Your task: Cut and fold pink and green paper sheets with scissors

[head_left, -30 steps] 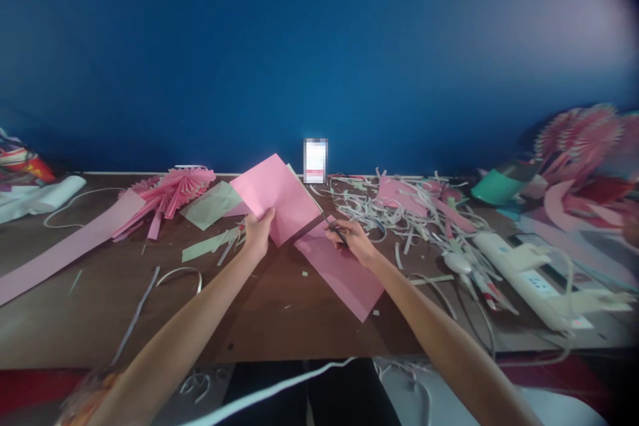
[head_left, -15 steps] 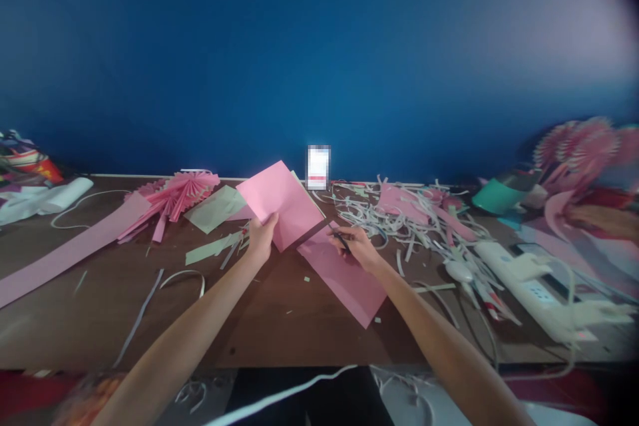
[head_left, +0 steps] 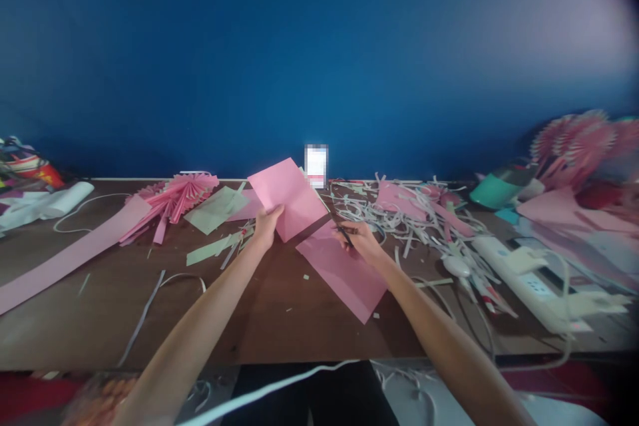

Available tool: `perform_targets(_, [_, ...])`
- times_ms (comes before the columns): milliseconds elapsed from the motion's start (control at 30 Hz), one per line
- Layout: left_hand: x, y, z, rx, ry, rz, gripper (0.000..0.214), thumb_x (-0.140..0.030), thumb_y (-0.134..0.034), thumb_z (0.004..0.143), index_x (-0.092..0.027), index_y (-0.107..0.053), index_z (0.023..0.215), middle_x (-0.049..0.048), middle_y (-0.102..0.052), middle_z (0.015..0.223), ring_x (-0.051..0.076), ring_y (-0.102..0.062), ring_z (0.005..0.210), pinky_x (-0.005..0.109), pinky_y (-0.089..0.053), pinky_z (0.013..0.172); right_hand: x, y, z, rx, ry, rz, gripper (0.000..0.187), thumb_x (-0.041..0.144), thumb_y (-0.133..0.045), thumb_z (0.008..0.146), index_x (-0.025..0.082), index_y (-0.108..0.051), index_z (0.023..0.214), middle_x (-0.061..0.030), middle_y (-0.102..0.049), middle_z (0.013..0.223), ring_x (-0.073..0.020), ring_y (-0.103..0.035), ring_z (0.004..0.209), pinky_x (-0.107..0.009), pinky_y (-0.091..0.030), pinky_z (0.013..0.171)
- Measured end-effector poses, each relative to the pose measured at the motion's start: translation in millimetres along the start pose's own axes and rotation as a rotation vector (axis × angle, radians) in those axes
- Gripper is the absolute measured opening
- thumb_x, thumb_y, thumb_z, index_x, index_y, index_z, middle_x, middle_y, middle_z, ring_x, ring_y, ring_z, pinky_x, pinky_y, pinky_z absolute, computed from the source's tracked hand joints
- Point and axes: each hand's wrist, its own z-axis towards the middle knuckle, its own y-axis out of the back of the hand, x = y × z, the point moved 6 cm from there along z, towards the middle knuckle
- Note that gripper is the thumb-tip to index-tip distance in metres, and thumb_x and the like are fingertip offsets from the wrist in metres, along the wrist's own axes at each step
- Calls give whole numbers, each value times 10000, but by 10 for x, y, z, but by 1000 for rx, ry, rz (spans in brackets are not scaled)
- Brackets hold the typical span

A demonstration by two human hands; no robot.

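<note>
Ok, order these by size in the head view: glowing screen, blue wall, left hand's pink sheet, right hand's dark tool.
Blue wall
Pink sheet in left hand
Glowing screen
Dark tool, partly covered by right hand

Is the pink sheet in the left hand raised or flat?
Raised: the pink sheet covers part of the blue wall behind the table.

Blue wall (head_left: 299,46) fills upper half; pale glare (head_left: 569,20) at upper right. Dark brown table (head_left: 269,326) stands against it, thin light strip (head_left: 134,180) along back edge.
</note>
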Motion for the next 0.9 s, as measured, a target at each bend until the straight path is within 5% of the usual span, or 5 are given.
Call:
perform_targets(200, [-9,-131,127,53,-29,-84,518,-403,-763,603,-100,-665,1011,121,-687,999,220,-651,875,357,-480,848,-63,31,32,-18,-12,7,360,396,-695,695,115,-692,920,17,-545,497,-91,-477,413,-213,-391,399])
perform_targets(900, [-47,-206,0,151,-17,-42,540,-351,-812,555,-111,-664,1015,135,-681,1034,249,-647,892,362,-515,782,-112,-42,20,-6,42,43,284,378,-670,747,153,-615,911,18,-569,567,-94,-515,465,-208,-407,435])
